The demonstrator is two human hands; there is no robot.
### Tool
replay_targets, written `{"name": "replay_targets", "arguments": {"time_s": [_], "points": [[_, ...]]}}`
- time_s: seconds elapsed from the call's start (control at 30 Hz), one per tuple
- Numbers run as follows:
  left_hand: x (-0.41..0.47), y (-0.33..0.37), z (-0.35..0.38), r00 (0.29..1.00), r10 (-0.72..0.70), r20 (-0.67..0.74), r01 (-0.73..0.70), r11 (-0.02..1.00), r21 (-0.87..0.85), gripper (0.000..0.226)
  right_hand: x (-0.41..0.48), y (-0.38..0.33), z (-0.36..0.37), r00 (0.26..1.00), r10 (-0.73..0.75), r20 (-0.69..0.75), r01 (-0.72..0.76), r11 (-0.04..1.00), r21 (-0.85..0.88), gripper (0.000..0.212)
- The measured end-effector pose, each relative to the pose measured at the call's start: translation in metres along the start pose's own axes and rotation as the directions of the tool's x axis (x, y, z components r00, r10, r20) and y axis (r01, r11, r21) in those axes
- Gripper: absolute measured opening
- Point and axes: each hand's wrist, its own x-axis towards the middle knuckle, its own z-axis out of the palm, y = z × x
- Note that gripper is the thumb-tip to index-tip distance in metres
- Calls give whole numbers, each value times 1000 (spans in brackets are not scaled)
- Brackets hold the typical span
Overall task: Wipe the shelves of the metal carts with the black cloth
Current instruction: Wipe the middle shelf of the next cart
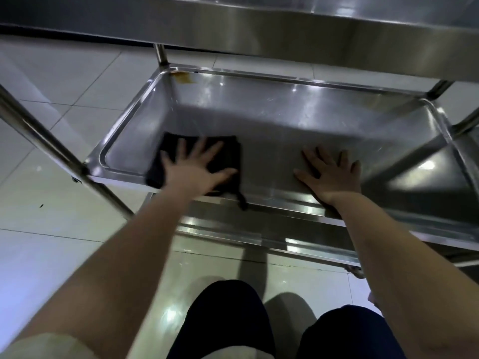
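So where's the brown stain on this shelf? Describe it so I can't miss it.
Take the steel cart's middle shelf, the tray holding the black cloth. Follow its left wall away from the cloth to the far corner, at the foot of the upright post. The brown stain there is the only rust-coloured smear on otherwise grey, shiny metal.

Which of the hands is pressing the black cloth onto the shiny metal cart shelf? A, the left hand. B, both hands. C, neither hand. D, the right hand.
A: the left hand lies spread flat on the black cloth, while the right hand rests with straight fingers on a bare part of the shiny metal cart shelf, apart from the cloth.
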Motion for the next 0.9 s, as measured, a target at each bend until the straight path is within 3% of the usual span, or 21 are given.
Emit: {"name": "replay_targets", "arguments": {"time_s": [0.1,0.2,0.3,0.47,0.53,0.63,0.77,0.9], "points": [[6,-86,-19,984,-169,55,171,985,-22,87,1,-3,1,1000,-7,-9,7,1000,2,71],[8,-103,-19,979,-181,93,179,983,29,82,4,-8,4,1000,-9,-18,8,1000,-24,71],[12,-50,-10,993,-98,68,95,995,40,79,5,-9,4,1000,4,-11,-4,999,-39,71],[-8,98,12,975,204,85,-211,974,80,78,3,-7,3,1000,10,-11,-10,999,-35,68],[-15,113,17,965,250,84,-255,966,47,78,3,-3,2,1000,6,-7,-6,1000,-12,67],[-4,55,10,989,149,21,-150,988,41,81,3,0,2,1000,-3,-8,3,1000,-4,70],[6,-81,-16,984,-170,53,170,985,11,84,3,-4,2,1000,4,-12,-4,1000,-11,70],[-1,-120,-20,979,-181,91,172,981,93,87,3,-8,3,1000,9,-12,-10,999,-30,69]]}}
